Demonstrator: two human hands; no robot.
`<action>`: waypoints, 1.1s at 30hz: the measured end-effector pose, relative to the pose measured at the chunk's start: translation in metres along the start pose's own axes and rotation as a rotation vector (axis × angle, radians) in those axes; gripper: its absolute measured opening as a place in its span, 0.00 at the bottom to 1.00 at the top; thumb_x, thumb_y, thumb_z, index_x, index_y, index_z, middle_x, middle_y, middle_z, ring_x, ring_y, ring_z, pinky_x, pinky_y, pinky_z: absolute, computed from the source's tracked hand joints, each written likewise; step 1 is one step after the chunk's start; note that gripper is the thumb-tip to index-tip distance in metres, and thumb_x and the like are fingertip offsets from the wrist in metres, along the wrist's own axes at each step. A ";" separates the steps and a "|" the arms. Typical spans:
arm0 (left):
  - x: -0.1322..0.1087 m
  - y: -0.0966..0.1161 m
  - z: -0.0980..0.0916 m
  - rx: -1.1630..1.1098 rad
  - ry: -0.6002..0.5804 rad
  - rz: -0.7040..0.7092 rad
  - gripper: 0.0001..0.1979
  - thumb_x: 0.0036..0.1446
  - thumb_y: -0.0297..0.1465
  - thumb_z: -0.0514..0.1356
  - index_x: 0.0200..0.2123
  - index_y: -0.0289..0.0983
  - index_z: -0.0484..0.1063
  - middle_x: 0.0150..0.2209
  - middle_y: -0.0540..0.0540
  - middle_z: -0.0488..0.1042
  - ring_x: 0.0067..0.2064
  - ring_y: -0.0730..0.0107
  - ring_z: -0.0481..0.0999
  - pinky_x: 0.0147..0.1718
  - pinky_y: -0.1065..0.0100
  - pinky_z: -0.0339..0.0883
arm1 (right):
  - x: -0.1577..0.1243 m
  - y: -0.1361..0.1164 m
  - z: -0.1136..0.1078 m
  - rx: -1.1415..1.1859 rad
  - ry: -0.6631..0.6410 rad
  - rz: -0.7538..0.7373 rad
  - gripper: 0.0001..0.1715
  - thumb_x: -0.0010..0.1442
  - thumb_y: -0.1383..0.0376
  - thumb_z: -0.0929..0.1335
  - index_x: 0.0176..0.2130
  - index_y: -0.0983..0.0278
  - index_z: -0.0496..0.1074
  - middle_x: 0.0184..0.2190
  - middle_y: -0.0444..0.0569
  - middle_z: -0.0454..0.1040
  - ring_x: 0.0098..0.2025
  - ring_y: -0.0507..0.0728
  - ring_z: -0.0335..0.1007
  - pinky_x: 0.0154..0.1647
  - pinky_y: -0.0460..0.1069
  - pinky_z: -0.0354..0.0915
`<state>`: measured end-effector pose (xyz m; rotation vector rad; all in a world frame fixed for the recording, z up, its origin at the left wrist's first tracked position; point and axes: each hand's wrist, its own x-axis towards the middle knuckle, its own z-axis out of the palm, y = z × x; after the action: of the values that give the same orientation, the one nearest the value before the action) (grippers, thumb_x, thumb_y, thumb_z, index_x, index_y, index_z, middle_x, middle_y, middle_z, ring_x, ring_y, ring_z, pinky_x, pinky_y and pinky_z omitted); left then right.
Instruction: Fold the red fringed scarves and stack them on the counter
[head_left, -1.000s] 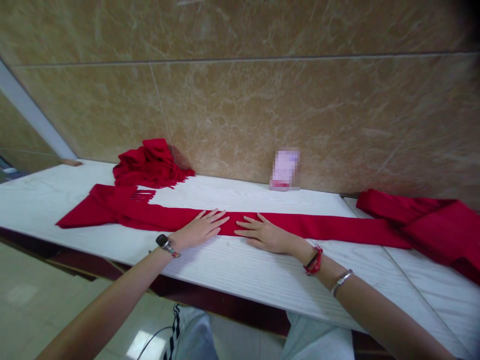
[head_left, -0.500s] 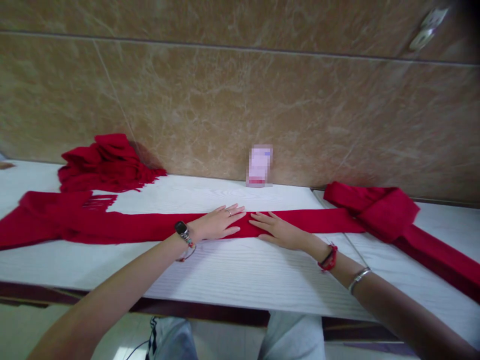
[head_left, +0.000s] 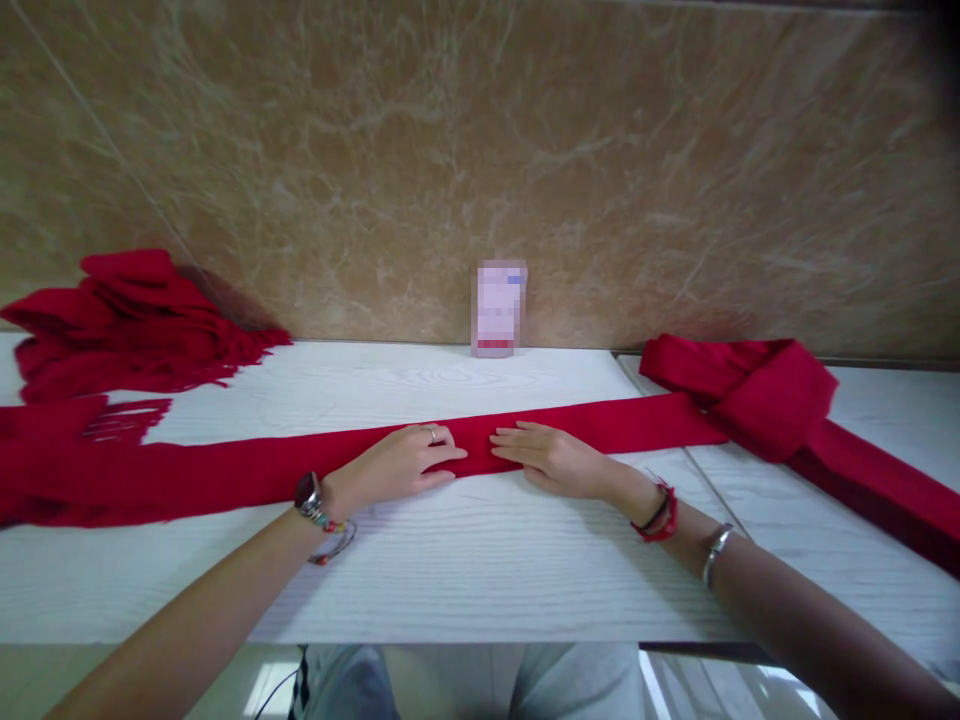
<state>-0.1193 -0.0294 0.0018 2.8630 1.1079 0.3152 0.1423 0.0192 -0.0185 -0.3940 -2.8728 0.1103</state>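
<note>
A long red scarf (head_left: 247,467), laid out as a narrow flat band, runs across the white table. My left hand (head_left: 401,460) rests palm down on its middle stretch, fingers apart and slightly bent, a ring on one of them. Just to the right, my right hand (head_left: 551,458) lies flat on the same band with its fingers stretched out. A short gap of red cloth shows between the two hands. At the left, white-edged view, the band widens near a fringe (head_left: 131,418). On the right, a bulky folded part of red cloth (head_left: 776,400) touches the band's end.
A heap of fringed red cloth (head_left: 142,325) sits at the back left against the brown marbled wall (head_left: 420,170). A blurred pale pink item (head_left: 499,310) stands by the wall. The white table (head_left: 480,570) has a seam at right and its front edge before my legs.
My left hand's fingers have bent a little, and it sits slightly farther left in view. My right hand stays flat on the scarf. The camera view has shifted and tilted.
</note>
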 end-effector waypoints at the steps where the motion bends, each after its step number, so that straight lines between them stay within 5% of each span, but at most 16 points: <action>1: 0.000 0.000 0.000 0.012 0.002 0.002 0.14 0.62 0.35 0.51 0.47 0.38 0.70 0.43 0.45 0.72 0.44 0.69 0.71 0.45 0.69 0.63 | 0.000 0.001 0.000 0.015 -0.010 0.008 0.30 0.55 0.76 0.58 0.57 0.66 0.62 0.55 0.52 0.65 0.59 0.56 0.55 0.60 0.57 0.54; 9: -0.006 0.001 -0.007 0.006 0.072 0.024 0.15 0.64 0.33 0.47 0.44 0.37 0.72 0.39 0.46 0.73 0.39 0.71 0.72 0.41 0.70 0.64 | -0.004 0.000 -0.002 0.009 0.016 0.040 0.27 0.60 0.76 0.55 0.58 0.64 0.60 0.57 0.52 0.63 0.60 0.55 0.53 0.61 0.58 0.50; 16: -0.002 0.005 -0.005 -0.043 -0.007 0.061 0.12 0.62 0.33 0.51 0.43 0.39 0.72 0.38 0.46 0.73 0.41 0.70 0.71 0.44 0.68 0.62 | -0.013 -0.001 -0.001 0.053 -0.042 0.020 0.26 0.62 0.71 0.58 0.59 0.61 0.58 0.58 0.50 0.62 0.63 0.55 0.47 0.62 0.60 0.43; 20: -0.002 0.000 0.004 0.009 0.036 -0.047 0.17 0.64 0.36 0.46 0.52 0.39 0.66 0.51 0.43 0.67 0.52 0.67 0.65 0.53 0.64 0.55 | -0.012 -0.003 -0.006 0.042 -0.108 0.026 0.25 0.64 0.66 0.57 0.59 0.59 0.56 0.61 0.49 0.55 0.64 0.56 0.42 0.62 0.63 0.37; 25: -0.005 -0.002 0.014 0.080 -0.158 -0.093 0.24 0.65 0.39 0.42 0.63 0.42 0.46 0.65 0.47 0.45 0.65 0.63 0.39 0.60 0.58 0.38 | -0.011 -0.005 -0.010 0.019 -0.170 0.035 0.25 0.65 0.63 0.56 0.61 0.56 0.54 0.64 0.47 0.48 0.65 0.58 0.36 0.62 0.65 0.33; 33: -0.008 -0.001 0.007 0.061 -0.187 -0.146 0.27 0.64 0.42 0.42 0.63 0.41 0.44 0.65 0.45 0.44 0.65 0.63 0.40 0.60 0.60 0.38 | -0.014 -0.003 -0.005 -0.084 -0.116 0.290 0.28 0.66 0.59 0.53 0.63 0.60 0.47 0.64 0.51 0.46 0.65 0.62 0.38 0.60 0.67 0.41</action>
<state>-0.1239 -0.0340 -0.0069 2.7723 1.2993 0.0060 0.1553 0.0126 -0.0164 -0.8462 -2.9205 0.0649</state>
